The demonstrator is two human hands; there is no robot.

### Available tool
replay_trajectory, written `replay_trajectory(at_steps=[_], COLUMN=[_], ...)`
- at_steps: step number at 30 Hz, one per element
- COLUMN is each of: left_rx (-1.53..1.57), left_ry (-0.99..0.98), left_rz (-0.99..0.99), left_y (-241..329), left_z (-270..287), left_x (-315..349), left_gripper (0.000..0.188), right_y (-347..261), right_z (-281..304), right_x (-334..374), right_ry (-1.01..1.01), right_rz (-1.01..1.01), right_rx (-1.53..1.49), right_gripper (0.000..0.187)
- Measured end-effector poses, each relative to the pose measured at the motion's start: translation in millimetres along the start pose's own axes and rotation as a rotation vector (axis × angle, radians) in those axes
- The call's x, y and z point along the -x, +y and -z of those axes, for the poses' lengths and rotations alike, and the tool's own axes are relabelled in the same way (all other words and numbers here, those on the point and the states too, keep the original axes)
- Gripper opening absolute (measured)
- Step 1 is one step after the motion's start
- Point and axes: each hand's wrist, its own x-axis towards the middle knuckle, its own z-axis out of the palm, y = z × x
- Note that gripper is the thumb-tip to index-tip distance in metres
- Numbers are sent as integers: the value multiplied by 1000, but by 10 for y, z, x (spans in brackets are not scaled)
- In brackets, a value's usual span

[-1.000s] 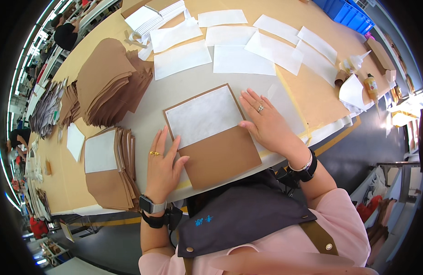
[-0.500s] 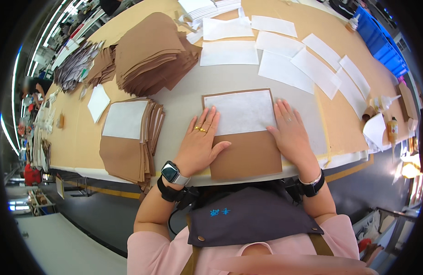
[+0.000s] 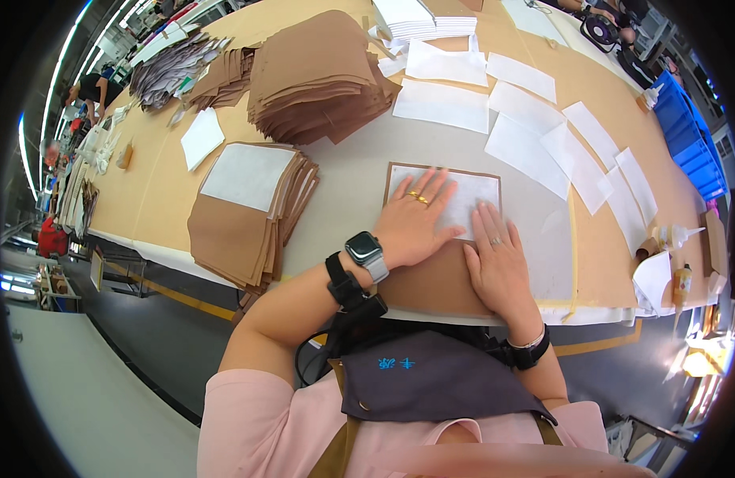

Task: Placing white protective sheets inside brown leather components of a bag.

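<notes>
Near the table's front edge lies a brown sheet [image 3: 439, 279] with a white rectangular sheet [image 3: 473, 193] on its far half. My left hand [image 3: 419, 217] rests flat on both, fingers spread over the white sheet; rings and a wristwatch show on it. Flat too is my right hand [image 3: 497, 259], palm down on the right side of the brown sheet, its fingertips on the white sheet's lower right part. Neither hand grips anything. To the left stands a stack of brown sheets [image 3: 232, 239], topped by one with a white sheet on its far half.
A tall pile of brown pieces [image 3: 308, 68] stands at the back left. Loose white sheets [image 3: 441, 105] fan out across the back and right. Glue bottles [image 3: 681, 287] stand at the right edge, near a blue crate [image 3: 690, 143]. A white piece [image 3: 202, 139] lies beyond the left stack.
My left hand has moved right and farther onto the white sheet. The right hand has shifted inward from the sheet's right edge. The view has turned a little.
</notes>
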Motion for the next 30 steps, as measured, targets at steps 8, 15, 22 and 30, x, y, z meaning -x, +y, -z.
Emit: replay_trajectory(at_steps=[8, 15, 22, 30], left_rx=[-95, 132, 208, 652], left_ry=[-19, 223, 351, -29], left_rz=[310, 301, 210, 648], left_y=[-402, -545, -336, -47], left_z=[196, 275, 301, 756], left_x=[301, 962, 970, 958], left_gripper=[73, 57, 43, 50], right_y=[49, -233, -298, -167], right_z=[10, 151, 140, 346], right_x=[45, 316, 333, 274], right_ry=[16, -18, -42, -164], right_rz=[13, 233, 320, 132], right_rx=[8, -177, -171, -537], right_gripper=[58, 75, 67, 42])
